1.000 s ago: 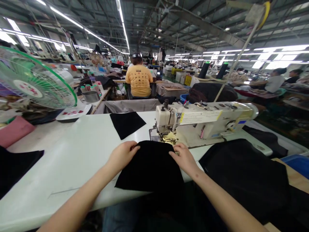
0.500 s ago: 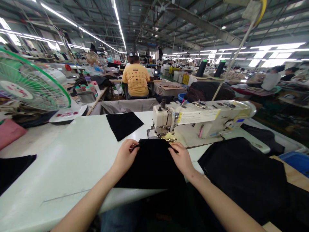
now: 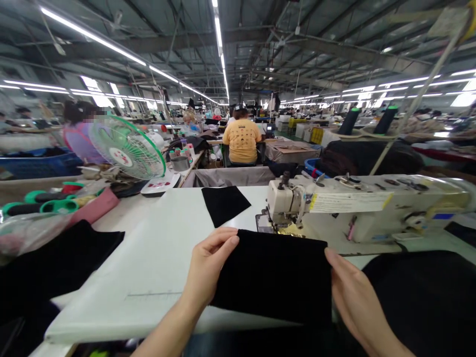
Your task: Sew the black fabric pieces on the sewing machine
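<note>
A black fabric piece [image 3: 277, 277] is stretched between my two hands in front of the sewing machine [image 3: 330, 208]. My left hand [image 3: 210, 263] pinches its upper left corner between thumb and fingers. At the upper right corner, my right hand [image 3: 351, 282] grips the edge; some of its fingers are hidden behind the cloth. The fabric's top edge runs nearly straight just below the machine's needle area, which it partly hides. Another black fabric piece [image 3: 225, 204] lies flat on the pale worktable [image 3: 156, 253], left of the machine head.
More black cloth lies at the left [image 3: 70, 258] and a dark cloth heap [image 3: 424, 297] at the right. A green fan [image 3: 128, 151] stands behind the table beside a metal pot [image 3: 180, 163]. Thread spools [image 3: 57, 203] sit far left. A person in a yellow shirt [image 3: 242, 139] sits ahead.
My view has turned left, so the scene shifts right. Both hands have drawn the fabric back from the machine and lifted it, spreading its top edge wider between them.
</note>
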{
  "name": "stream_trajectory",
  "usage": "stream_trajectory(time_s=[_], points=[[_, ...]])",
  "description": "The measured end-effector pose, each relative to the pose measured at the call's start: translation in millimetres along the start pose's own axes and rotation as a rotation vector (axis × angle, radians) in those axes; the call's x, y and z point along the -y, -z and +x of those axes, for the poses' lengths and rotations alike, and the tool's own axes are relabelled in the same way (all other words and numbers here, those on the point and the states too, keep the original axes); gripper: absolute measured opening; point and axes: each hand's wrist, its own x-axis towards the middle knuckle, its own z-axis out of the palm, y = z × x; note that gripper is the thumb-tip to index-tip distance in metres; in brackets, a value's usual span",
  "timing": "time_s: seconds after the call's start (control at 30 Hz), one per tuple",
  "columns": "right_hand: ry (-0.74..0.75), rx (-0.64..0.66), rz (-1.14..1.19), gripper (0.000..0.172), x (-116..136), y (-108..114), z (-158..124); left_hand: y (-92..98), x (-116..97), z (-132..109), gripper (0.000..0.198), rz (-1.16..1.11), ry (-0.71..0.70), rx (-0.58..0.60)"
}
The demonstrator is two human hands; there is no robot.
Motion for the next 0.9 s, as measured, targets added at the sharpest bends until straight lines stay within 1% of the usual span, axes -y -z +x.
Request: stream_trajectory(time_s=[0.1, 0.17, 0.33, 0.5, 0.67, 0.73, 0.83, 0.9], points=[[-0.045, -0.110, 0.046, 0.039, 6, 2, 3, -3.6, 0, 0, 0.017, -0.047, 0.062, -0.060], [-0.035, -0.145, 0.074, 0.040, 8, 3, 5, -6.6, -1, 0, 0.020, -0.074, 0.096, -0.072], [0.000, -0.115, 0.086, 0.038, 12, 4, 7, -12.9, -3, 0, 0.018, -0.088, 0.088, -0.102], [-0.066, -0.141, 0.114, 0.035, 15, 4, 8, -14.2, -2, 1, 0.015, -0.084, 0.063, -0.096], [-0.088, -0.170, -0.041, 0.040, 15, 10, 11, -14.5, 0, 3, 0.015, -0.080, 0.029, -0.106], [-0.085, -0.160, -0.092, 0.043, 15, 12, 12, -14.5, 2, 5, 0.015, -0.089, 0.025, -0.110], [-0.052, -0.138, -0.112, 0.044, 16, 11, 11, -13.4, 3, 8, 0.018, -0.148, 0.063, -0.121], [-0.004, -0.118, -0.121, 0.044, 19, 9, 8, -11.5, 3, 10, 0.026, -0.206, 0.116, -0.133]])
